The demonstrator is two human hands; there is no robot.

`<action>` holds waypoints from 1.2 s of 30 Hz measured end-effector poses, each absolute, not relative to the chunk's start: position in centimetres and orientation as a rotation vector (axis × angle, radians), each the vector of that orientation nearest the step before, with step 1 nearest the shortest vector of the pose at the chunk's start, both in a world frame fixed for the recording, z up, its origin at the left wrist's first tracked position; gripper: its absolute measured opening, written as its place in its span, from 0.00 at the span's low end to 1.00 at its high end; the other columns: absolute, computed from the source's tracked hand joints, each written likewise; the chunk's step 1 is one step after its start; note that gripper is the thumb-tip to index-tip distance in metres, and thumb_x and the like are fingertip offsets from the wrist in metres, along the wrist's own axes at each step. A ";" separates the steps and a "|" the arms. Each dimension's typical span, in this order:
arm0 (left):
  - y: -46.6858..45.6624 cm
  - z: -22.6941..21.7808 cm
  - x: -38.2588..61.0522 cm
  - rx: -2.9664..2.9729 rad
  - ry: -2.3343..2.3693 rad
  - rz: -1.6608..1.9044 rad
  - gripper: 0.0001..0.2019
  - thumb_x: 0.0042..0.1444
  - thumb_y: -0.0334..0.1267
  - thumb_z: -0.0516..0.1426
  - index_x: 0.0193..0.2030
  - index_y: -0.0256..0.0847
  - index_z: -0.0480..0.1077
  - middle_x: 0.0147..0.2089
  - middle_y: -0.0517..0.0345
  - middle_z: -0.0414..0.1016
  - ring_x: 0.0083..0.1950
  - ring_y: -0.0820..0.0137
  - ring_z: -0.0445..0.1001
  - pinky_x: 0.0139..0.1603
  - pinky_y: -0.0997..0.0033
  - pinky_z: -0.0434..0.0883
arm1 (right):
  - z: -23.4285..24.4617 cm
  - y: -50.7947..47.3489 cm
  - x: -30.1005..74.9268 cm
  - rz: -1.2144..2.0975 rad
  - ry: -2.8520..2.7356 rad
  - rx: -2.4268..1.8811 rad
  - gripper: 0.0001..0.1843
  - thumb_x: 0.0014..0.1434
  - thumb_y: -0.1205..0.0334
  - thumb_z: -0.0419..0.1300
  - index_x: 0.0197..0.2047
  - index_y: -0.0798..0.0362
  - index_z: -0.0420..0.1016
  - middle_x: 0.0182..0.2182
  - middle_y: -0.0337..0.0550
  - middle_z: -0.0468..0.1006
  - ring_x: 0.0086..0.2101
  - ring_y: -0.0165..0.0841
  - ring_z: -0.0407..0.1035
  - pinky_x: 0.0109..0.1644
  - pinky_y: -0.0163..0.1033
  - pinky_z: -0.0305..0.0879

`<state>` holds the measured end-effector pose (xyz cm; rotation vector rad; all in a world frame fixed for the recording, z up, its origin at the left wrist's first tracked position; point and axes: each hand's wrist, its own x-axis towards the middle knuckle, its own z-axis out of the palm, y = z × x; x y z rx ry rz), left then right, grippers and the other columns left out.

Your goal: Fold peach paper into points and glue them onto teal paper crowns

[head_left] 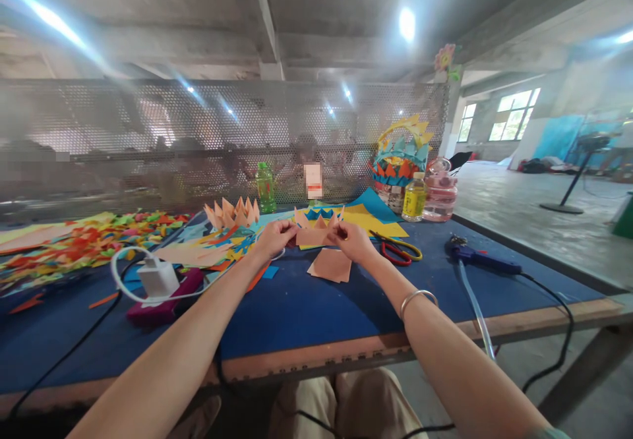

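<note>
Between my two hands is a small piece of peach paper (312,236), raised above the table. My left hand (275,237) pinches its left edge between thumb and fingers. At the right edge, my right hand (352,240) is closed on the same piece. Just below lies a small stack of peach paper squares (330,265). Behind the held piece stand folded pointed paper pieces, peach and blue (321,215), partly hidden by it. Red and yellow-handled scissors (395,250) lie right of my right hand.
A purple glue gun (487,259) with a clear stick and black cable lies right. Left are a purple power strip (163,300) with a white charger (157,277), paper scraps (109,244) and a peach paper crown (231,213). Bottles (414,198) and a paper basket (399,162) stand behind.
</note>
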<state>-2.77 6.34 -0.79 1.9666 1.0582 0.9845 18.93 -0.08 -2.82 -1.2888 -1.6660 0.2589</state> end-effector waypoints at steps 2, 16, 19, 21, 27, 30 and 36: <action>6.1 -0.6 -2.7 1.897 1.091 0.920 0.16 0.63 0.42 0.57 0.55 0.37 0.67 0.53 0.49 0.71 0.48 0.63 0.74 0.47 0.56 0.75 | -2.8 -0.1 18.9 0.260 -1.663 -1.285 0.09 0.51 0.58 0.59 0.25 0.51 0.64 0.21 0.34 0.65 0.24 0.29 0.59 0.31 0.34 0.55; 4.2 0.8 -2.4 1.495 1.043 0.804 0.15 0.64 0.42 0.57 0.54 0.37 0.68 0.51 0.50 0.72 0.46 0.64 0.75 0.45 0.58 0.75 | -3.0 0.4 19.4 0.215 -1.639 -1.205 0.05 0.53 0.62 0.58 0.28 0.53 0.70 0.24 0.36 0.71 0.26 0.29 0.64 0.33 0.34 0.60; 4.1 0.8 -2.3 1.473 0.990 0.782 0.15 0.63 0.41 0.57 0.54 0.37 0.68 0.52 0.50 0.72 0.46 0.64 0.75 0.45 0.58 0.75 | -3.1 0.6 19.6 0.195 -1.640 -1.210 0.04 0.54 0.64 0.59 0.30 0.54 0.71 0.24 0.35 0.72 0.27 0.29 0.66 0.35 0.34 0.62; 4.2 0.7 -2.3 1.464 0.955 0.783 0.15 0.63 0.41 0.57 0.53 0.37 0.68 0.51 0.50 0.72 0.46 0.65 0.75 0.45 0.59 0.75 | -3.3 0.7 19.8 0.181 -1.648 -1.224 0.05 0.57 0.63 0.61 0.32 0.55 0.72 0.25 0.35 0.72 0.28 0.29 0.67 0.36 0.36 0.65; 4.6 0.3 -2.4 1.452 0.875 0.800 0.14 0.63 0.41 0.57 0.53 0.37 0.68 0.51 0.51 0.72 0.45 0.65 0.75 0.44 0.59 0.75 | -3.6 1.0 20.2 0.167 -1.695 -1.277 0.13 0.65 0.55 0.59 0.44 0.57 0.73 0.38 0.41 0.76 0.36 0.31 0.72 0.41 0.41 0.72; 4.8 0.1 -2.5 1.454 0.852 0.794 0.14 0.63 0.40 0.57 0.53 0.37 0.68 0.51 0.50 0.72 0.46 0.65 0.75 0.44 0.59 0.75 | -3.8 1.3 20.2 0.175 -1.713 -1.285 0.13 0.65 0.56 0.58 0.47 0.57 0.72 0.41 0.43 0.76 0.38 0.32 0.73 0.42 0.42 0.73; 5.0 -0.1 -2.6 1.454 0.780 0.800 0.13 0.63 0.40 0.57 0.51 0.36 0.69 0.48 0.52 0.73 0.44 0.66 0.75 0.43 0.61 0.76 | -4.2 1.8 20.4 0.196 -1.715 -1.289 0.14 0.65 0.56 0.58 0.49 0.57 0.72 0.43 0.44 0.76 0.39 0.33 0.73 0.43 0.44 0.73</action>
